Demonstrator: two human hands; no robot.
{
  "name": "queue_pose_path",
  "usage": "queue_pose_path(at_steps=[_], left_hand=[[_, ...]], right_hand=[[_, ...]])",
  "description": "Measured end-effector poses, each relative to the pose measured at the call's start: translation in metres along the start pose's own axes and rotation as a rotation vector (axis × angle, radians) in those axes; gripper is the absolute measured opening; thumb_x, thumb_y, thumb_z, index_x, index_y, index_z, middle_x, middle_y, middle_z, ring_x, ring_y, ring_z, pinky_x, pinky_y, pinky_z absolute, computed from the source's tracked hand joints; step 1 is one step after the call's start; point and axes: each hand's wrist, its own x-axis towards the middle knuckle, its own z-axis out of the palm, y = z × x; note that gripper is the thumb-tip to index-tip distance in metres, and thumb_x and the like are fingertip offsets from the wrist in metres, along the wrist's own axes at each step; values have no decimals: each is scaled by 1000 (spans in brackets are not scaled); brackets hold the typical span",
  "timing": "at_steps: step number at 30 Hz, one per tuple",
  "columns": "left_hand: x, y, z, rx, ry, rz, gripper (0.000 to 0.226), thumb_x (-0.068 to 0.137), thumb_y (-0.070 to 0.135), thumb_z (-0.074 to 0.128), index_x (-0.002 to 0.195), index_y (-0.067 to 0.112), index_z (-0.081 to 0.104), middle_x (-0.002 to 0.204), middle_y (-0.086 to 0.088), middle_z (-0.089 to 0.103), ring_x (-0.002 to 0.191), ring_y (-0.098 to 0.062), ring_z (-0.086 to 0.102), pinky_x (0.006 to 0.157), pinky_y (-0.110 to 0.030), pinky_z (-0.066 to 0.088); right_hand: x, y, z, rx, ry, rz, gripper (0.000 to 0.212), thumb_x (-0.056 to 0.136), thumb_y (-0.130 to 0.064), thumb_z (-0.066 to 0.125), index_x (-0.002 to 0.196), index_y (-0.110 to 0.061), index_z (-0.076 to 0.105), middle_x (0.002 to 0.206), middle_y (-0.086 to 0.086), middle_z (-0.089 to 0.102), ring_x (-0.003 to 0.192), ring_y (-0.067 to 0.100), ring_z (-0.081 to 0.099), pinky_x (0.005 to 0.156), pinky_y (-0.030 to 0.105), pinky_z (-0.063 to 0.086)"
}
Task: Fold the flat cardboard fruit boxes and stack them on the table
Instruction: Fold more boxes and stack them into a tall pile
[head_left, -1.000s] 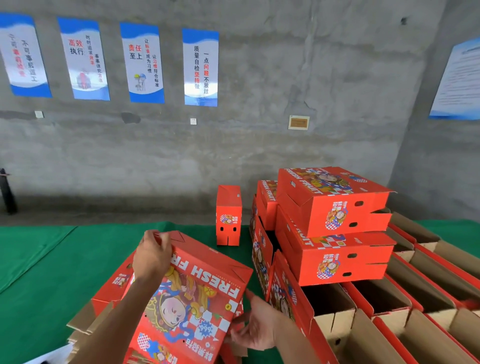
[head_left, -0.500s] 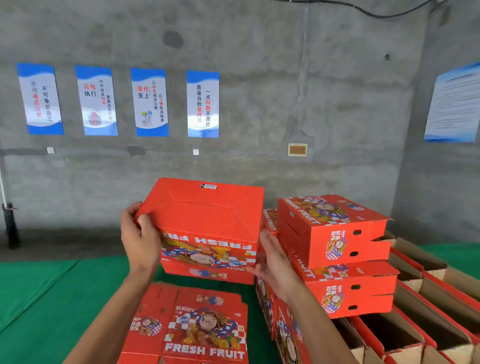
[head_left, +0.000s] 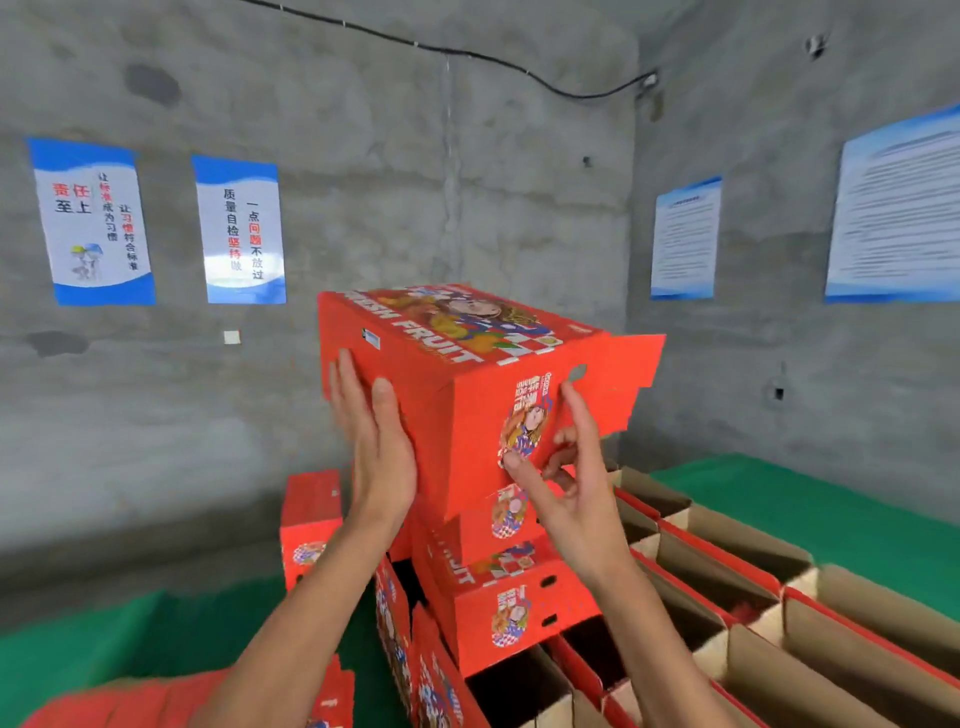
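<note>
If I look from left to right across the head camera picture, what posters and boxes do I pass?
White-and-blue poster with red characters → second white-and-blue poster → red folded cardboard fruit box held up → small blue-edged paper notice → large blue-edged notice.

Landmark is your stack of folded boxes (head_left: 498, 603). The held box (head_left: 467, 384) sits on top of it. Open boxes (head_left: 727, 587) lie in rows to its right, a standing box (head_left: 309, 525) to its left, flat boxes (head_left: 171, 696) left and nearer you.
</note>
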Motion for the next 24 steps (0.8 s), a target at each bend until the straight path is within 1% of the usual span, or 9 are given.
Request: queue_pose_path(at_steps=[4,7,9,11,15,18,19,21,24], left_hand=[[-36,18,102,-58,-198,39,67,104,54,21,163,23,15,169,11,11,156,-3,4,129,-39,5],[-70,23,165,-108,-348,61,81,97,69,25,163,24,17,171,6,13,157,-4,5,129,-42,9],[-96,22,200,-135,-438,57,90,92,80,31,163,27,16,171,7,12,156,-4,4,128,-39,10],[-120,17,232,-124,-503,54,99,86,85,42,163,29,14,170,10,11,155,-3,4,126,-35,12],[-161,-5,286,-88,-570,-5,103,84,76,55,163,25,13,170,4,14,155,-7,10,126,-36,19],[-182,-34,318,-94,-618,-73,98,89,69,59,164,25,13,170,2,14,156,-8,11,127,-41,21],[-187,-44,328,-90,-623,-96,96,91,65,60,164,26,12,170,3,14,156,-8,11,127,-42,22],[-196,-66,343,-82,-624,-141,92,93,59,62,164,28,12,169,7,13,156,-8,11,126,-44,25],[-200,-101,358,-60,-605,-176,88,96,55,60,164,27,13,169,3,16,156,-9,15,124,-48,28]], right_hand=[[1,22,-78,-102,184,16,91,80,-57,80,154,-55,28,112,0,53,86,19,52,85,29,50],[-3,42,-133,-184,260,31,95,80,-38,88,154,-54,30,104,-10,52,77,11,47,76,18,46],[-10,59,-164,-233,283,48,99,80,-28,89,155,-51,29,108,-16,52,77,5,45,74,11,44],[-16,76,-192,-280,300,79,101,79,-29,90,156,-51,28,118,-9,49,87,1,48,80,7,44],[-28,119,-236,-400,307,156,102,78,-37,90,155,-55,26,118,-6,54,83,7,51,78,22,48],[-34,155,-258,-420,291,205,102,78,-44,89,156,-55,24,140,-11,51,104,7,58,89,33,55],[-35,167,-264,-426,282,223,102,77,-47,88,156,-55,24,140,-12,51,104,7,58,90,35,56],[-33,193,-270,-447,262,247,103,74,-55,85,156,-55,23,136,-14,51,99,6,56,88,32,56],[-26,237,-270,-455,230,257,103,74,-55,86,155,-57,23,132,-14,49,105,-1,54,87,14,51]])
